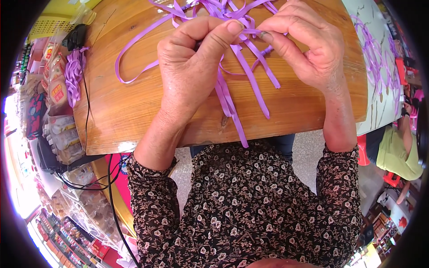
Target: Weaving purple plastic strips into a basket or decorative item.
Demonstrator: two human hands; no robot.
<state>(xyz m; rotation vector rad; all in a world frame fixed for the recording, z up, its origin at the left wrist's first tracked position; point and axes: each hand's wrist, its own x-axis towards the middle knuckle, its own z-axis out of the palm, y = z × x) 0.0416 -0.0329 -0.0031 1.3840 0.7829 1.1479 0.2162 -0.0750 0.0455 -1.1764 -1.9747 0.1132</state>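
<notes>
Several purple ribbons [251,80] lie in a loose tangle at the far middle of the wooden table, some with small knots along them. My left hand [192,60] is closed, its thumb pressing a purple ribbon against the curled forefinger. Close by on the right, my right hand [308,44] pinches the same ribbon between thumb and forefinger, and a short stretch runs taut between the two hands. Loose ends hang below my hands toward the near edge. One long loop [123,58] curves out to the left. Fingers partly hide the middle of the tangle.
A purple ribbon bundle [75,73] hangs at the wooden table's [286,116] left edge, beside a black cable [87,107] and packaged goods. More ribbons [375,58] lie on a white table at right. A person in a green top [395,152] sits beyond it.
</notes>
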